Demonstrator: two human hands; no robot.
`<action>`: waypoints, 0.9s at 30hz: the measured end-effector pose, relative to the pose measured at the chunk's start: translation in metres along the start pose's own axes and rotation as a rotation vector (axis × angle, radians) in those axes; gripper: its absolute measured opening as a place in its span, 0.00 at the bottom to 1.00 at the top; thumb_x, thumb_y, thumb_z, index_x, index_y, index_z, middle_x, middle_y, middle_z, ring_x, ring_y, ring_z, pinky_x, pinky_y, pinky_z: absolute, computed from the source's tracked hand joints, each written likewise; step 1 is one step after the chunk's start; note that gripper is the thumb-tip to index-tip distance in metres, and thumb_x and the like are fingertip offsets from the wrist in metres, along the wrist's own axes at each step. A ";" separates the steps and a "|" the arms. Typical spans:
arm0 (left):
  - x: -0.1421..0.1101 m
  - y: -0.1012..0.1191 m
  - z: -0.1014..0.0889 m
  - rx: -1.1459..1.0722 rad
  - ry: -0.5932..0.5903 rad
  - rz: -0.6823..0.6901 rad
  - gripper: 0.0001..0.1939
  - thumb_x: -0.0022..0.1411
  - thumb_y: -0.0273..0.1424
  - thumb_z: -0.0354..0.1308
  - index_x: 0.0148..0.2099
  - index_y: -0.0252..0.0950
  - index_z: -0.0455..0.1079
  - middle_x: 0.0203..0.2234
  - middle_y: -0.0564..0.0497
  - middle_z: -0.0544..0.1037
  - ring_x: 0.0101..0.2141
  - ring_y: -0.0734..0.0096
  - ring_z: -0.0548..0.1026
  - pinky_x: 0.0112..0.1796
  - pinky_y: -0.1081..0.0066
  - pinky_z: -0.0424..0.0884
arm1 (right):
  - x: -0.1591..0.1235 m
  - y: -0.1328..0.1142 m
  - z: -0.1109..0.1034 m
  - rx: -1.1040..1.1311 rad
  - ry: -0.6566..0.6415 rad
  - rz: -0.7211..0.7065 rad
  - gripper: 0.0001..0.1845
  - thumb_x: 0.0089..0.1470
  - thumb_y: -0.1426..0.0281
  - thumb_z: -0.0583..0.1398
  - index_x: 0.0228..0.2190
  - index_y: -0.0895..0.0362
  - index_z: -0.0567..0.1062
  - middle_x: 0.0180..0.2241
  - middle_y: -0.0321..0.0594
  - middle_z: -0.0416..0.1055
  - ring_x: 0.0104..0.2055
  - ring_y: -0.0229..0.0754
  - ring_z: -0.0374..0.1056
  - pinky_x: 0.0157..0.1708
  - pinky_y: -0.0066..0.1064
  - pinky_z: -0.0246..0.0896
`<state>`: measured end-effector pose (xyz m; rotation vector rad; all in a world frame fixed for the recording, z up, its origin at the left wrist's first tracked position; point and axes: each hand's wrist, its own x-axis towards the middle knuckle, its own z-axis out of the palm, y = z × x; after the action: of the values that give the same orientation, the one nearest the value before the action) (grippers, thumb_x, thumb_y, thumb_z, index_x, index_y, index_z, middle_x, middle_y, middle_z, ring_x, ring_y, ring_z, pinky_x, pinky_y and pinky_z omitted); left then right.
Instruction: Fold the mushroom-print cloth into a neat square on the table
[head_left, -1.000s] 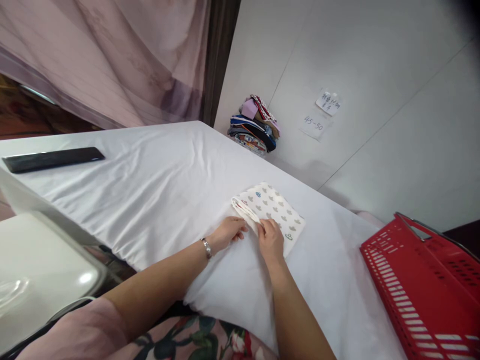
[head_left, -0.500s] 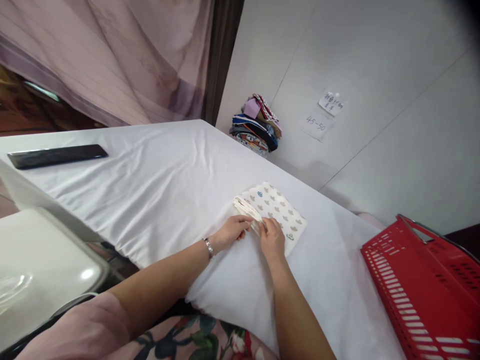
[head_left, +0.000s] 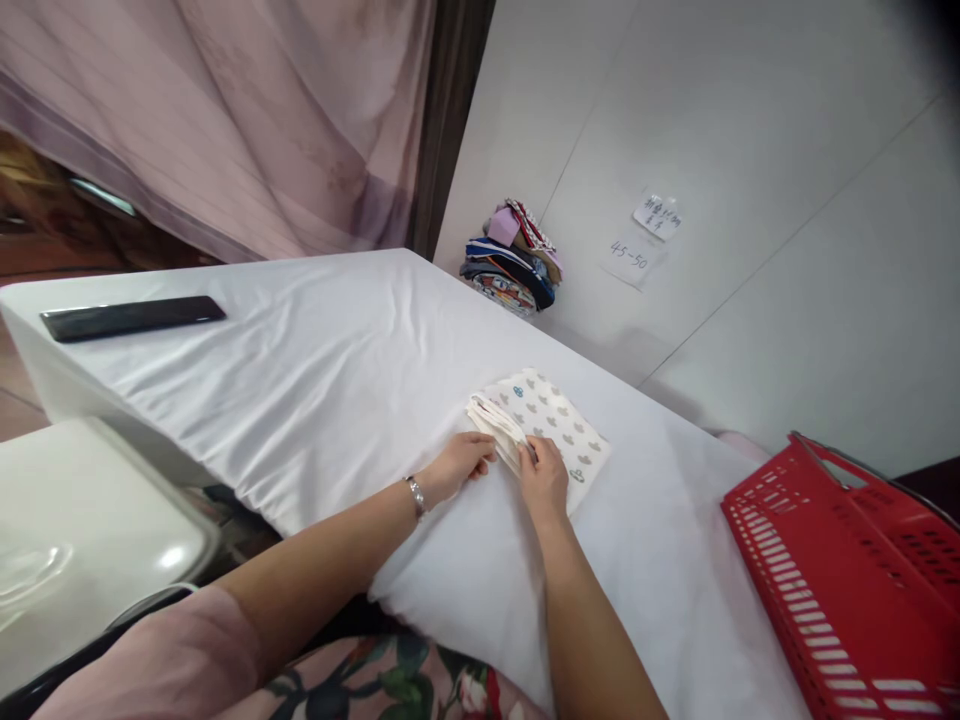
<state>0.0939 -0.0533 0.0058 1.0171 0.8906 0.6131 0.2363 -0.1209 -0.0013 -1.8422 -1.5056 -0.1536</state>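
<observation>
A folded cream cloth with a grey and blue-green print lies on the white-covered table, its layered edge facing me. My right hand grips the near corner, thumb at the layers and fingers on top. On the left, my left hand has its fingers curled in a pinch at the layered edge, and the fingertips are partly hidden. A metal bracelet or watch circles my left wrist. Whether the cloth is a garment cannot be made out.
A black phone-like slab rests at the table's far left. Folded clothes are stacked by the wall at the back. To the right stands a red plastic basket. A white glossy surface is at the lower left, and paper notes hang on the wall.
My left fingers have drawn back slightly to the left along the cloth's edge, and the layers look a little more spread. My right hand stays at the corner. The view has shifted slightly.
</observation>
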 end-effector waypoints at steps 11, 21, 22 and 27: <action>0.023 0.042 -0.002 -0.122 0.034 -0.062 0.17 0.53 0.41 0.60 0.36 0.31 0.69 0.29 0.47 0.76 0.23 0.72 0.74 0.25 0.73 0.67 | -0.003 0.001 0.003 -0.092 0.007 -0.077 0.13 0.58 0.66 0.50 0.38 0.55 0.73 0.36 0.41 0.69 0.40 0.42 0.63 0.39 0.31 0.56; 0.055 0.052 0.006 -0.131 0.063 -0.013 0.12 0.49 0.30 0.65 0.34 0.29 0.68 0.24 0.48 0.75 0.26 0.72 0.74 0.30 0.72 0.72 | 0.002 -0.006 -0.005 -0.312 -0.035 -0.197 0.13 0.56 0.74 0.52 0.40 0.55 0.74 0.33 0.41 0.69 0.36 0.42 0.62 0.37 0.32 0.54; 0.055 0.048 0.000 -0.114 0.063 -0.034 0.13 0.47 0.30 0.66 0.34 0.29 0.67 0.24 0.48 0.75 0.26 0.71 0.74 0.29 0.71 0.73 | 0.001 -0.007 -0.003 -0.341 -0.083 -0.204 0.13 0.55 0.75 0.53 0.40 0.55 0.74 0.33 0.41 0.68 0.35 0.42 0.61 0.36 0.32 0.53; 0.058 0.039 -0.019 -0.009 0.104 -0.008 0.17 0.45 0.30 0.66 0.37 0.30 0.67 0.25 0.48 0.76 0.25 0.71 0.74 0.30 0.71 0.73 | 0.000 -0.009 0.002 -0.389 -0.149 -0.196 0.14 0.53 0.77 0.54 0.39 0.53 0.74 0.33 0.40 0.68 0.35 0.42 0.61 0.35 0.32 0.52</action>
<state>0.1064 0.0168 0.0169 0.9804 0.9817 0.6674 0.2275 -0.1197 0.0018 -2.0369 -1.8632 -0.4383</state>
